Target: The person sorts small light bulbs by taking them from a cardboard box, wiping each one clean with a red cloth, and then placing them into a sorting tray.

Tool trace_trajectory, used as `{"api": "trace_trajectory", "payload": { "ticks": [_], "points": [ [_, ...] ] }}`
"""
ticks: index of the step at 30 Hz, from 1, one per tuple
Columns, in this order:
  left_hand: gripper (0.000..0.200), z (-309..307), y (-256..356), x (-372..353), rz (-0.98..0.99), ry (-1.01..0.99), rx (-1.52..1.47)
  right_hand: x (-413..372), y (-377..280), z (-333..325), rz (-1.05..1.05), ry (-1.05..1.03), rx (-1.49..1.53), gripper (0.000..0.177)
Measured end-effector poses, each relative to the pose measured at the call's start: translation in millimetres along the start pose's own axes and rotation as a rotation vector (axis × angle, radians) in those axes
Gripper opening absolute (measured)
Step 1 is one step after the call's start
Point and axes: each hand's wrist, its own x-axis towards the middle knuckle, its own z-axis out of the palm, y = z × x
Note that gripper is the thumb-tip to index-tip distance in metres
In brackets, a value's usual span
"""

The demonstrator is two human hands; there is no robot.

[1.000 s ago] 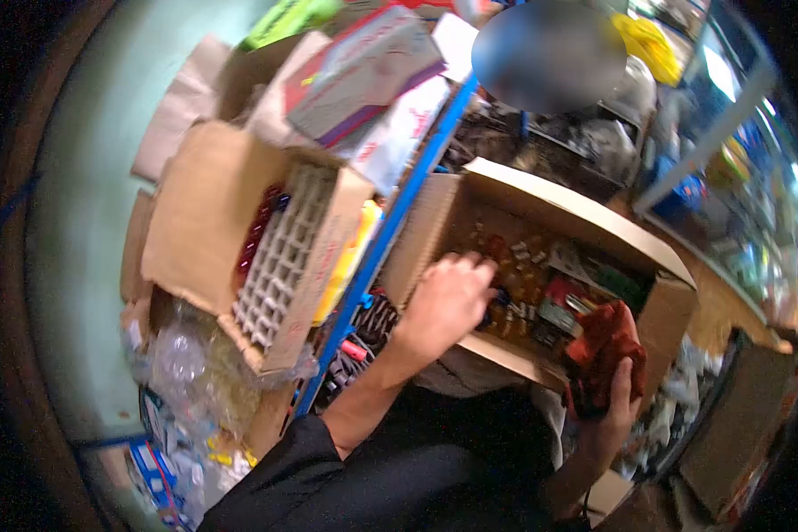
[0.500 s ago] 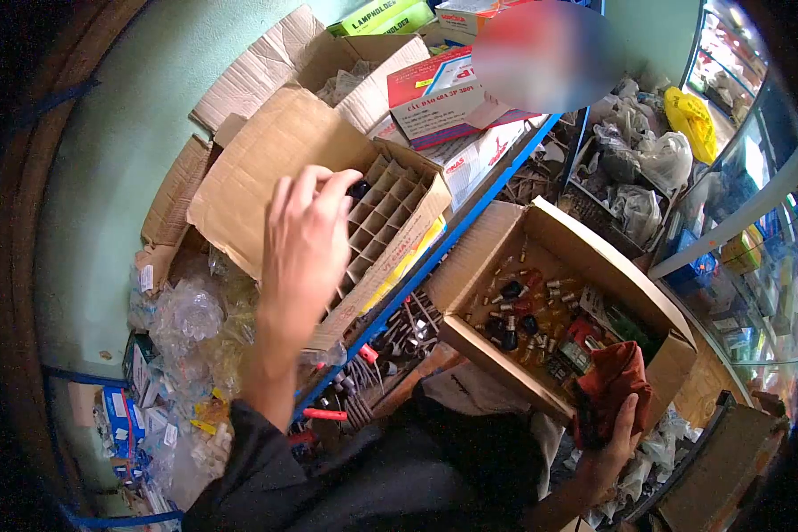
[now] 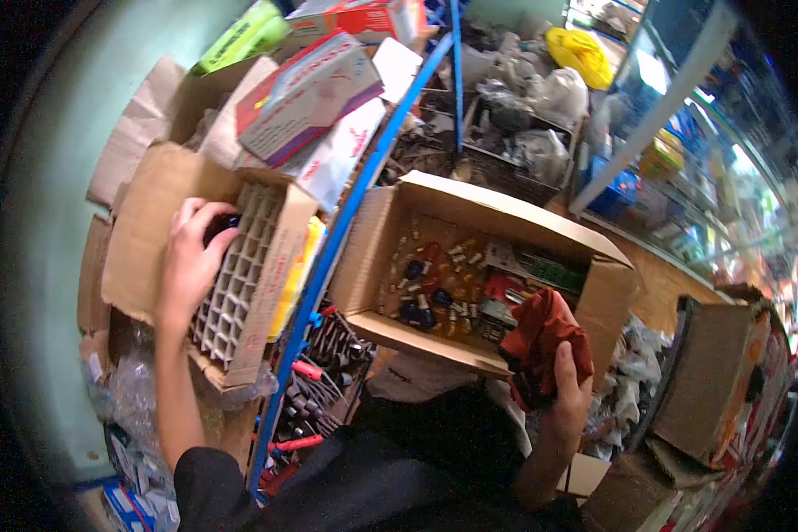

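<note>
My left hand [image 3: 189, 257] is at the upper end of a divided carton [image 3: 279, 266], its fingers and thumb closed around a small dark bulb [image 3: 222, 227]. The bulb is over the cardboard cells, partly hidden by the fingers. A reddish-brown cloth [image 3: 548, 337] is bunched in my right hand [image 3: 571, 395], at the near right corner of an open cardboard box [image 3: 368, 253]. Inside that box lie several small bulbs [image 3: 457, 275], dark, amber and red, beside some packaged items [image 3: 505, 291].
A blue shelf edge [image 3: 350, 208] runs between the two boxes. Behind the carton stand a red-and-white box [image 3: 310, 97] and a green box [image 3: 244, 37]. Plastic bags [image 3: 541, 97] fill a rack at the back, with a glass case [image 3: 683, 168] on the right. Tools [image 3: 315, 399] lie below the shelf edge.
The view has swung right, so the boxes appear farther left. My left hand stays over the carton with the dark bulb; my right hand still holds the cloth.
</note>
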Motion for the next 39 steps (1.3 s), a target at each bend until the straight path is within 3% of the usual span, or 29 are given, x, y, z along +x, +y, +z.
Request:
{"api": "trace_trajectory", "payload": {
  "ticks": [3,5,6,9,11,12,13,14,15,16,17,19,22,26,30,35,37,39],
  "points": [
    [0.021,-1,-2,0,-0.054,0.053,-0.163,2,4,-6,-0.051,0.029,0.029,0.05],
    [0.023,-12,15,-8,-0.201,0.119,-0.306,0,-2,-12,-0.038,0.019,0.069,0.05],
    [0.026,-18,18,-13,-0.142,0.194,-0.224,-1,-2,-15,-0.05,0.046,0.102,0.051],
    [0.034,-32,50,-40,-0.128,0.352,-0.385,-1,-4,-21,-0.058,0.121,0.257,0.049],
    [0.039,-12,73,-63,-0.036,0.33,-1.051,-4,-7,-22,-0.032,0.169,0.391,0.047],
    [0.044,8,95,-71,-0.047,0.347,-1.172,-2,-6,-20,-0.057,0.188,0.371,0.05],
    [0.051,29,117,-74,0.049,0.285,-1.204,0,-1,-19,-0.069,0.161,0.362,0.053],
    [0.06,51,128,-78,0.028,-0.043,-1.436,0,6,-20,-0.08,0.137,0.354,0.055],
    [0.063,78,158,-86,-0.082,-0.036,-1.415,-1,8,-20,-0.088,0.06,0.262,0.059],
    [0.058,91,175,-88,-0.096,-0.216,-1.341,-3,10,-20,-0.102,-0.015,0.168,0.064],
    [0.05,107,194,-89,-0.153,-0.27,-1.355,-4,12,-21,-0.123,-0.089,0.076,0.069],
    [0.038,125,217,-88,-0.26,-0.45,-1.532,-1,17,-1,-0.304,-0.218,-0.28,0.073],
    [0.038,127,228,-90,-0.211,-0.394,-1.476,0,23,23,-0.544,-0.234,-0.596,0.07],
    [0.039,120,213,-88,-0.188,-0.357,-1.428,8,23,24,-0.382,-0.341,-0.458,0.068],
    [0.036,124,207,-71,-0.297,-0.211,-1.434,0,30,29,-0.369,-0.436,-0.614,0.07],
    [0.033,117,200,-77,-0.077,-0.292,-1.199,12,30,30,-0.359,-0.355,-0.519,0.072],
    [0.033,125,198,-78,-0.06,-0.223,-1.242,17,28,33,-0.405,-0.39,-0.577,0.072],
    [0.033,124,198,-69,-0.214,-0.197,-1.337,12,28,37,-0.424,-0.463,-0.693,0.071]
  ]
}}
